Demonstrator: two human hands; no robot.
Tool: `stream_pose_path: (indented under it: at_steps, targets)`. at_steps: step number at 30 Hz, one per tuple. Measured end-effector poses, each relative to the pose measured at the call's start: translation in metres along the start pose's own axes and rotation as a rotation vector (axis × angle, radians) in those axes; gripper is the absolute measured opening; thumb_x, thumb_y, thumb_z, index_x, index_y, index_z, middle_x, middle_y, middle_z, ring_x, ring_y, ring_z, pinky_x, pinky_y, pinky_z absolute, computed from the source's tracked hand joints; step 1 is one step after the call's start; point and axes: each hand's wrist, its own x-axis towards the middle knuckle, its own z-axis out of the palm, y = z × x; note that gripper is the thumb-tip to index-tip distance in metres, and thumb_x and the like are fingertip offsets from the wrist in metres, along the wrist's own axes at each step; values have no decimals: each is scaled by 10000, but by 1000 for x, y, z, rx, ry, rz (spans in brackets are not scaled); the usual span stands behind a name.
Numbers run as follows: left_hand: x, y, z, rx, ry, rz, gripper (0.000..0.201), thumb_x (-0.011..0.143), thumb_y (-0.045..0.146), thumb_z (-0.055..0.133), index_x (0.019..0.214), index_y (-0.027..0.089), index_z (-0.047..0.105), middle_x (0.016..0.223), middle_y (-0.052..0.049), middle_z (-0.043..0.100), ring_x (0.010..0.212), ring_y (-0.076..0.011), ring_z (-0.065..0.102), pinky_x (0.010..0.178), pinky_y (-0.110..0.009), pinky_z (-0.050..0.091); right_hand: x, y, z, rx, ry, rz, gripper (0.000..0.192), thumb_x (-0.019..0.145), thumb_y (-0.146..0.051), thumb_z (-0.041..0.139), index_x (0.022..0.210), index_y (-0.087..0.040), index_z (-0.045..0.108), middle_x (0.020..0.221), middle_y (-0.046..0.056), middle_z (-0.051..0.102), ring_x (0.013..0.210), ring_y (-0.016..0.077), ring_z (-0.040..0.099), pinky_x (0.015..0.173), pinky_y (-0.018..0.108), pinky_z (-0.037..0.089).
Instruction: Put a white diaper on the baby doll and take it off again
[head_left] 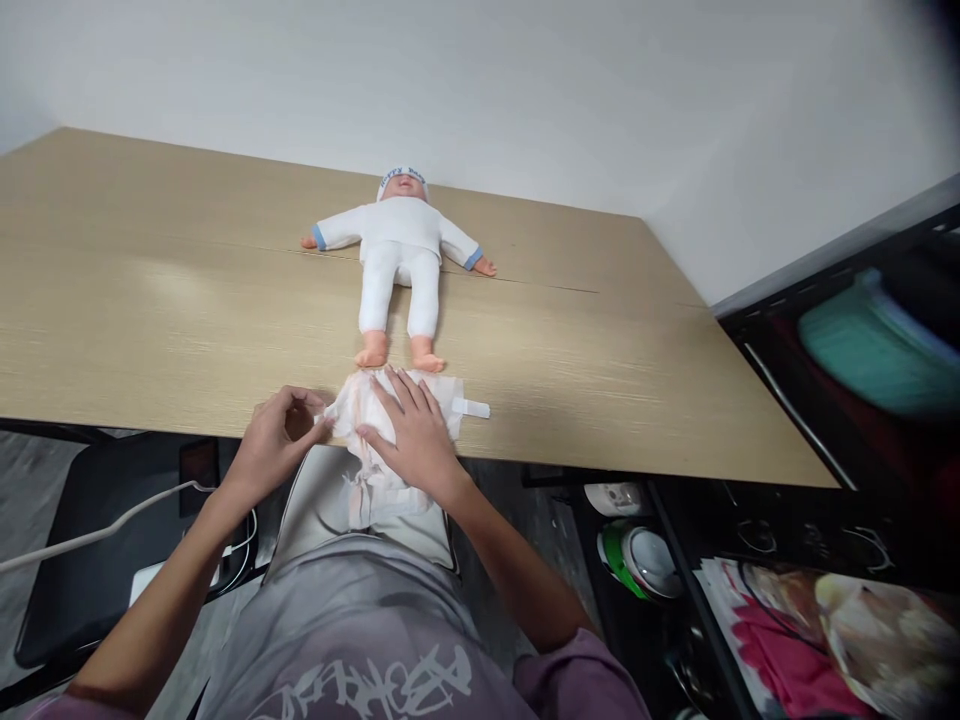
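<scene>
A white diaper [386, 495] lies spread at the table's front edge, its lower part hanging over toward my lap. My left hand [281, 430] pinches the diaper's left side tab between thumb and fingers. Flat on the diaper's middle rests my right hand [409, 425], fingers stretched out. The right-hand tab [472, 408] sticks out sideways over the tabletop. Just beyond the diaper, a baby doll [401, 245] in white clothes with blue cuffs and a lettered cap lies on its back, arms spread, feet toward me.
The wooden table [562, 350] meets a white wall at the back. Left below it stands a black chair [82, 540] with a cable and a phone-like device. On the right, shelves hold a teal item [877, 345], a green-and-white round container [637, 560] and pink cloth [787, 650].
</scene>
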Motion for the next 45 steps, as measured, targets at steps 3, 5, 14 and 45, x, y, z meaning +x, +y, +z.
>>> stream_pose_path:
  at_steps: [3, 5, 14, 45]
  targets:
    - [0, 0, -3, 30, 5, 1, 381, 1023, 592, 770, 1142, 243, 672, 1070, -59, 788, 878, -231, 718, 814, -364, 562, 0, 0, 1, 6, 4, 3, 787, 1161, -677, 560, 1794, -221, 458, 1905, 114, 357, 1782, 301, 305, 1483, 541, 229]
    - [0, 2, -7, 99, 7, -16, 397, 1008, 614, 767, 1121, 243, 680, 1031, -49, 793, 830, -227, 704, 803, -366, 551, 0, 0, 1, 6, 4, 3, 788, 1161, -676, 561, 1795, -221, 456, 1907, 117, 352, 1781, 304, 307, 1483, 544, 226]
    - [6, -5, -28, 603, 103, -3, 329, 1077, 516, 637, 1242, 237, 691, 1148, -148, 785, 1127, -401, 709, 1071, -596, 501, 0, -1, -3, -9, -17, 18, 783, 1170, -684, 523, 1800, -224, 447, 1914, 105, 336, 1791, 287, 287, 1489, 533, 218]
    - [272, 128, 17, 88, -530, 952, 393, 993, 378, 759, 1364, 252, 795, 1324, -102, 836, 1214, -298, 763, 1079, -421, 547, 22, 13, -4, 59, -81, -2, 822, 1168, -698, 524, 1843, -258, 363, 1935, 121, 240, 1820, 314, 210, 1484, 631, 239]
